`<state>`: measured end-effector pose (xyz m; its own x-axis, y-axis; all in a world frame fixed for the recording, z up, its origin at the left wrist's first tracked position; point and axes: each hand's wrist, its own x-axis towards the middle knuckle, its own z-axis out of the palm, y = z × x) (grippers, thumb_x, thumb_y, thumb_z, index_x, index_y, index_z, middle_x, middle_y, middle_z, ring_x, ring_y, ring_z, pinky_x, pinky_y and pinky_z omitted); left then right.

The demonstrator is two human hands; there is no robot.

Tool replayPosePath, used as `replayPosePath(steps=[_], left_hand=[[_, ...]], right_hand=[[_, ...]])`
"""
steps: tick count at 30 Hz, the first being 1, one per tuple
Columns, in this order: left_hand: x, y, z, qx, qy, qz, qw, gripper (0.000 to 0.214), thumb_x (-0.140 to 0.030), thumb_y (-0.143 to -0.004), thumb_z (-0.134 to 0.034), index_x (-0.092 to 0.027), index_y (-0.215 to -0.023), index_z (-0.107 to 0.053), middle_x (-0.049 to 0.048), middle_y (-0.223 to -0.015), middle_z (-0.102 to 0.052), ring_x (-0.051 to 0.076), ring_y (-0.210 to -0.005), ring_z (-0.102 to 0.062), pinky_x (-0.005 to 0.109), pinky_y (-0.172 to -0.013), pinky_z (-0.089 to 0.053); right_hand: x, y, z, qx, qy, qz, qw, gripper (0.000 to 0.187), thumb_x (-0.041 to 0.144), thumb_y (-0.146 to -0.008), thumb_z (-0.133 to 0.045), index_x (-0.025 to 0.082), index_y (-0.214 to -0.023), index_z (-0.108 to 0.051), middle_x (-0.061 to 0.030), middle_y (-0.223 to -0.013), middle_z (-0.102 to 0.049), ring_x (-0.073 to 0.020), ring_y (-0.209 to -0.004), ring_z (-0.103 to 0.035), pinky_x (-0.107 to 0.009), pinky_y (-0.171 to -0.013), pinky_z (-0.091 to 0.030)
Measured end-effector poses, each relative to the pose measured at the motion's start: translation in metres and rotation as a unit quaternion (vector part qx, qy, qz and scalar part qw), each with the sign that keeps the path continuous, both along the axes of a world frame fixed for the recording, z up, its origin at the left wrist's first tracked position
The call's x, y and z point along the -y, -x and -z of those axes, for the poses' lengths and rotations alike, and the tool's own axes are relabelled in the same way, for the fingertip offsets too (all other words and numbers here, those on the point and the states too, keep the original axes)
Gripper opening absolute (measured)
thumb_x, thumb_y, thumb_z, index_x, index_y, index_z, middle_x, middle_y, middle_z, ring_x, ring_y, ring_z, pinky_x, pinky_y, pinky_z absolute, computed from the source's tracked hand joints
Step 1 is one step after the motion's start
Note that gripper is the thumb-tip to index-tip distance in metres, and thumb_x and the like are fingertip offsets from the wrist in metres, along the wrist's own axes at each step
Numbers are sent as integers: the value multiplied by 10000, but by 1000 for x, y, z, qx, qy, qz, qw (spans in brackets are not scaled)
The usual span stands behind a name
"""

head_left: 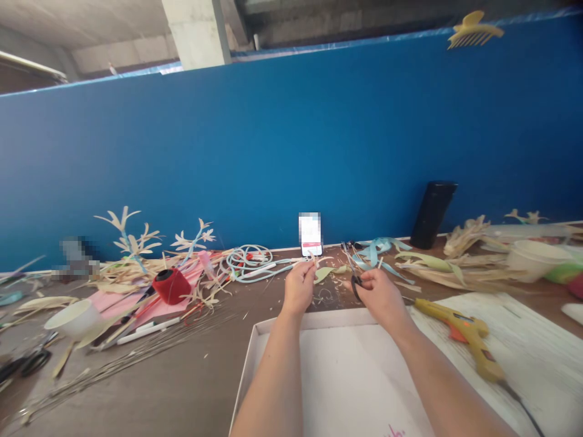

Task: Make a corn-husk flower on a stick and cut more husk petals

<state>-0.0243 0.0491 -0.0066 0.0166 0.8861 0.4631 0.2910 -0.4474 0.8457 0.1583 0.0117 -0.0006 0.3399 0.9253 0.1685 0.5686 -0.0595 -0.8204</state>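
Note:
My left hand [300,285] is closed in a pinch on a pale, thin strip [325,261] that looks like dried husk. To its right, my right hand [380,294] grips a pair of scissors [356,284] by the dark handle. The blades point up and away from me; how far apart they are is hard to make out. Between the hands lie a light green husk piece [334,273] and small pale scraps. Below both forearms is a shallow white box [337,364] with pink writing near its lower edge.
A lit phone [311,233] leans on the blue wall [291,145]. Left are husk flowers [132,237], a red thread spool [172,286], a white bowl [75,318] and thin wires. Right are a yellow glue gun [464,337] on paper, blue ribbon [380,249] and a black upright object [432,212].

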Motion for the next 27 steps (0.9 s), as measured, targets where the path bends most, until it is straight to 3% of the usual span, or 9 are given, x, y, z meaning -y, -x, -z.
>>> replayPosePath(steps=[3,7,13,21,27], left_hand=[[1,-1,-1,18,7,5,1000,289,-344,-846,-439,-188,-909,-674,36,-832,-609,110,-667,-548,193,-537,-434],[2,0,-4,47,17,-5,999,283,-355,-827,-470,-167,-888,-673,44,-820,-602,112,-657,-551,191,-522,-439],[-4,10,-4,138,27,-112,984,301,-384,-816,-490,-162,-923,-663,36,-758,-603,87,-581,-497,189,-523,-412],[-5,15,-8,194,34,-155,968,302,-402,-790,-520,-166,-912,-663,-7,-643,-552,75,-519,-440,188,-492,-378],[-4,12,-7,180,28,-140,973,311,-412,-796,-513,-166,-917,-660,8,-693,-559,88,-569,-471,186,-497,-382]], right_hand=[[2,-2,1,78,7,-9,997,245,440,-622,-619,237,-727,-535,14,-642,-647,-159,-555,-557,-248,-496,-335],[10,-2,-8,112,18,-64,991,265,492,-633,-616,248,-702,-539,21,-650,-644,-156,-562,-541,-242,-491,-313],[24,-1,-22,120,61,-151,979,247,472,-610,-662,237,-636,-588,16,-555,-605,-133,-491,-489,-240,-464,-240],[39,5,-21,140,155,-353,912,231,315,-491,-762,239,-634,-597,41,-630,-639,-123,-532,-513,-219,-456,-229],[45,10,-27,217,139,-344,903,252,240,-447,-751,262,-681,-659,18,-778,-640,-163,-688,-545,-218,-499,-265]])
